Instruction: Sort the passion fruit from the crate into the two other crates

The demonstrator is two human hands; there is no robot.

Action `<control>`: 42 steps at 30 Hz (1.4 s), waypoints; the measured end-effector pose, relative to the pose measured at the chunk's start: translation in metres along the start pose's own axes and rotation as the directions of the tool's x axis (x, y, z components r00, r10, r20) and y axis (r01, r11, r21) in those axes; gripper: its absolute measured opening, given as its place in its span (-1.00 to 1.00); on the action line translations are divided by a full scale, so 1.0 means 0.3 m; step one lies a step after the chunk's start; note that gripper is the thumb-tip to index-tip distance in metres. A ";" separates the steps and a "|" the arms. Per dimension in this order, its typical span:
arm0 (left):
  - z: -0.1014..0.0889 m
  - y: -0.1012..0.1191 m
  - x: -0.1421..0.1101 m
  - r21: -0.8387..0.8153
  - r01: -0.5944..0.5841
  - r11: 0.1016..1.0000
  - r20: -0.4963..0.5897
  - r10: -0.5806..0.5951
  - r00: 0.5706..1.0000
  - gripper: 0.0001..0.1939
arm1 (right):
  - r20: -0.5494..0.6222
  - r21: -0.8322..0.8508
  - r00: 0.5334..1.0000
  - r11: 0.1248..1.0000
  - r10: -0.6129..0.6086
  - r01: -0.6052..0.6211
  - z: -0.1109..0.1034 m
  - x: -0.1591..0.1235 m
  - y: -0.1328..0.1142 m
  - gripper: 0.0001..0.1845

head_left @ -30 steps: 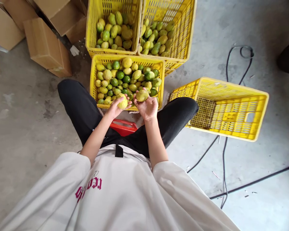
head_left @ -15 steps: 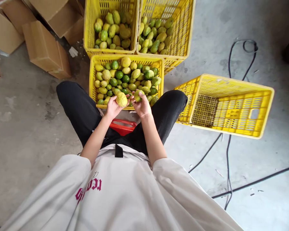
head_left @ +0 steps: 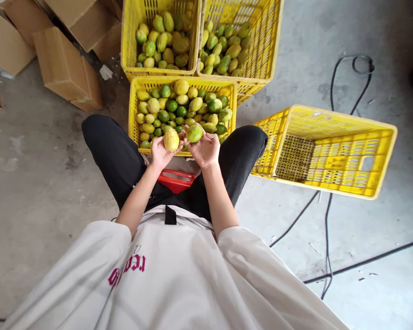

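Note:
My left hand (head_left: 160, 153) is closed around a yellow fruit (head_left: 171, 139), held palm up over the near rim of a yellow crate (head_left: 133, 120) full of green and yellow fruits. My right hand (head_left: 205, 150) grips a greener fruit (head_left: 194, 133) right beside it, fingers curled under it. Both hands sit close together between my knees, just above the crate's front edge. The two held fruits almost touch.
Two more yellow crates of fruit, one on the left (head_left: 127, 41) and one on the right (head_left: 273, 46), stand behind the near one. An empty yellow crate (head_left: 333, 178) lies on its side to my right. Cardboard boxes (head_left: 65, 64) are stacked far left. Black cables (head_left: 325, 220) cross the concrete floor. A red stool edge (head_left: 175, 179) shows beneath me.
The right hand has turned its fruit upward, showing a greener side. The left hand's fruit has shifted slightly. Both hands stay over the crate's near rim.

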State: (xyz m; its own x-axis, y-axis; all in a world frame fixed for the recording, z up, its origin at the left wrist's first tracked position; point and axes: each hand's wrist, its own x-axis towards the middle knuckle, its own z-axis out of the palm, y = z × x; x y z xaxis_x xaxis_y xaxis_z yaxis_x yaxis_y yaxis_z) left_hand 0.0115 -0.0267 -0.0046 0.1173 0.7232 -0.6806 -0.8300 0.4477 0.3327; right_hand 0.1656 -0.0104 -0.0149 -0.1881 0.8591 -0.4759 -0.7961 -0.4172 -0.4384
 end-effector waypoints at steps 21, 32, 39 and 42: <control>-0.013 0.007 0.006 -0.042 -0.058 0.997 -0.032 0.056 0.998 -0.57 | 0.032 0.002 0.999 1.000 0.017 -0.017 -0.033 -0.005 -0.002 -0.63; 0.009 -0.013 0.010 0.033 -0.021 0.999 -0.054 0.023 0.998 -0.79 | -0.069 -0.110 0.996 0.992 0.058 -0.066 -0.071 0.018 0.020 -0.63; 0.036 -0.012 0.026 0.033 0.038 0.999 -0.054 -0.036 0.998 -0.76 | -0.051 -0.045 0.998 0.999 0.024 -0.027 -0.054 0.022 0.015 -0.76; 0.034 0.000 0.021 0.010 0.023 1.000 -0.004 -0.023 1.000 -0.62 | -0.012 -0.006 0.999 0.999 0.045 -0.045 -0.042 0.028 -0.006 -0.73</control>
State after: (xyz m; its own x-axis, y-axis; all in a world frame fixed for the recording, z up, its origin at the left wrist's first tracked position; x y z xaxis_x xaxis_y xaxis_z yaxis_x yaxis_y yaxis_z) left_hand 0.0179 -0.0167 -0.0023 0.1343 0.7106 -0.6906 -0.8215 0.4696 0.3234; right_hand 0.1727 -0.0063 -0.0279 -0.2171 0.8357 -0.5045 -0.7834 -0.4575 -0.4207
